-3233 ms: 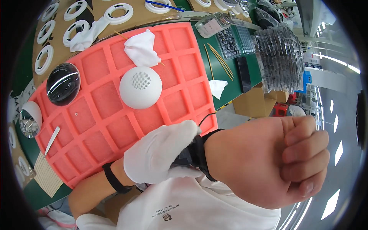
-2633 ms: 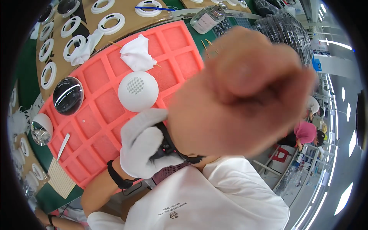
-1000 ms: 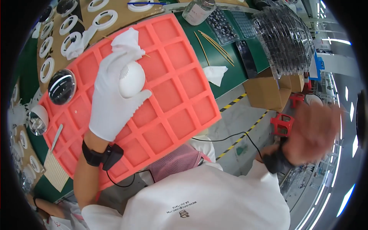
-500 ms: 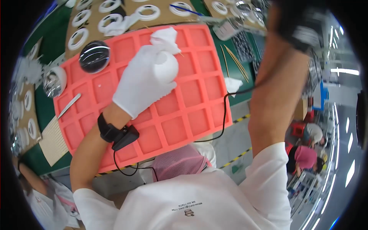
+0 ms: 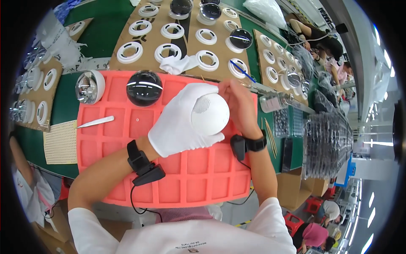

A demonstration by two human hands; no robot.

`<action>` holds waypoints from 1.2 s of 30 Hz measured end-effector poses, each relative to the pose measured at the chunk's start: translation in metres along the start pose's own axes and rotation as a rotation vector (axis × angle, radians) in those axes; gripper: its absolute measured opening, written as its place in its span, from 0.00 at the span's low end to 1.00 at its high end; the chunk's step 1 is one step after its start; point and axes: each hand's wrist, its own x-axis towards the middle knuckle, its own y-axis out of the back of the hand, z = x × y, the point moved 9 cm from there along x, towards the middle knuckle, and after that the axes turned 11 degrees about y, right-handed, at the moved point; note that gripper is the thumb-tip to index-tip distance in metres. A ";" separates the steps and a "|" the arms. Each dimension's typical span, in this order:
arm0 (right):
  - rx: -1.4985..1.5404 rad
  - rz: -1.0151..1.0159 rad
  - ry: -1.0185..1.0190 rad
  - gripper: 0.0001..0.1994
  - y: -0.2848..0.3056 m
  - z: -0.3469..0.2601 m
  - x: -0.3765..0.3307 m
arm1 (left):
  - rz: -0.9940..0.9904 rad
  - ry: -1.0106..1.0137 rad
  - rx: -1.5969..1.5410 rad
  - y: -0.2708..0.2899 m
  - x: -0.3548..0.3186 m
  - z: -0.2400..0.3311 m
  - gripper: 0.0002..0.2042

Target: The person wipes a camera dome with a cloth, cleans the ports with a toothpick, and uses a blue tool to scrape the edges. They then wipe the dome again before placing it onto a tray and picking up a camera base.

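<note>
My left hand, in a white glove, is closed around a white ball-shaped housing with a patch of fine slots on its upper left. Bare, my right hand is beside the housing's right side, its fingers curled together. The housing and the hand itself hide the fingertips, and whatever they hold does not show. Both hands are above a pink compartment tray. A glossy black dome rests at the tray's far edge, with a white and silver dome left of it. White tweezers lie on the tray's left.
Cardboard sheets beyond the tray carry white rings and several black domes. A white cloth and a blue stick lie there. Right are a clear jar, thin wooden sticks and stacked clear trays.
My right arm has come down from the upper right, bringing my right hand beside the housing. The view has shifted and turned. My left hand still holds the white housing.
</note>
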 end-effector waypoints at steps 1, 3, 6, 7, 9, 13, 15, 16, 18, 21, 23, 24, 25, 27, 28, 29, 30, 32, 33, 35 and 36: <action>0.017 0.003 0.007 0.19 -0.001 -0.002 -0.007 | -0.008 0.002 -0.082 0.001 0.002 0.003 0.42; -0.292 -0.179 -0.061 0.27 -0.021 -0.001 -0.018 | -0.021 0.024 -0.187 0.004 0.001 -0.002 0.43; -0.018 -0.218 -0.237 0.32 -0.035 0.009 -0.034 | -0.056 0.013 -0.394 -0.001 0.002 -0.007 0.45; 0.073 -0.231 -0.296 0.34 -0.037 0.015 -0.038 | -0.090 -0.049 -0.231 -0.002 0.004 -0.002 0.47; 0.239 -0.279 -0.314 0.34 -0.046 0.021 -0.038 | -0.110 -0.031 -0.309 -0.008 0.006 -0.005 0.50; 0.322 -0.275 -0.227 0.33 -0.047 0.007 -0.032 | -0.155 -0.017 -0.337 -0.013 0.010 -0.015 0.55; 0.326 -0.286 -0.188 0.33 -0.049 -0.002 -0.030 | -0.197 -0.113 -0.283 -0.014 0.013 -0.003 0.53; 0.338 -0.272 -0.185 0.33 -0.046 0.000 -0.031 | -0.216 -0.159 -0.261 -0.015 0.013 0.001 0.52; 0.351 -0.273 -0.182 0.30 -0.043 0.005 -0.032 | -0.184 -0.113 -0.299 -0.015 0.010 -0.006 0.53; 0.301 -0.261 -0.160 0.29 -0.044 -0.008 -0.030 | -0.155 -0.077 -0.327 -0.012 0.007 -0.010 0.54; 0.285 -0.253 -0.153 0.29 -0.044 -0.009 -0.029 | -0.182 -0.097 -0.312 -0.012 0.007 -0.010 0.54; 0.265 -0.248 -0.147 0.30 -0.044 -0.010 -0.029 | -0.198 -0.110 -0.301 -0.012 0.007 -0.009 0.54; 0.267 -0.247 -0.148 0.30 -0.044 -0.010 -0.029 | -0.214 -0.122 -0.291 -0.014 0.006 -0.008 0.55; 0.215 -0.223 -0.151 0.32 -0.040 -0.009 -0.029 | -0.194 -0.119 -0.280 -0.013 0.004 -0.006 0.54; 0.217 -0.228 -0.151 0.32 -0.041 -0.009 -0.029 | -0.183 -0.118 -0.273 -0.011 0.004 -0.005 0.53; 0.182 -0.219 -0.150 0.32 -0.040 -0.008 -0.028 | -0.190 -0.123 -0.214 -0.011 0.005 -0.004 0.52; 0.147 -0.210 -0.148 0.32 -0.039 -0.008 -0.027 | -0.191 -0.124 -0.184 -0.011 0.004 -0.003 0.52; 0.121 -0.190 -0.164 0.32 -0.037 -0.004 -0.028 | -0.188 -0.073 -0.170 -0.013 0.005 -0.008 0.48; 0.098 -0.169 -0.176 0.32 -0.035 -0.001 -0.028 | -0.182 -0.044 -0.177 -0.013 0.005 -0.012 0.47; 0.028 -0.166 -0.214 0.30 -0.036 0.000 -0.031 | -0.160 -0.023 -0.038 -0.010 0.006 -0.013 0.40; -0.040 -0.155 -0.248 0.28 -0.034 0.002 -0.033 | -0.148 -0.023 0.032 -0.010 0.006 -0.012 0.37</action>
